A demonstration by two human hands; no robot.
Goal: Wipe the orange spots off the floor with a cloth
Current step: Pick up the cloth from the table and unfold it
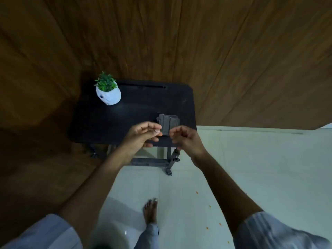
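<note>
Now, upper left on the dark desk (136, 106), a white pot (108, 96) holds a green plant (106, 83). Centre frame, the left hand (143, 134) and right hand (185, 139) hover with loosely curled fingers, gripping nothing, flanking the folded grey cloth (168, 123) near the desk's front edge. Lower right, tiny orange spots (197, 192) dot the open pale floor (251, 168), barely visible.

Left hand (143, 134): forearm extended forward, fingers loosely curled, thumb forward; right hand (185, 139): forearm extended, fingers loosely curled, close beside left
</note>
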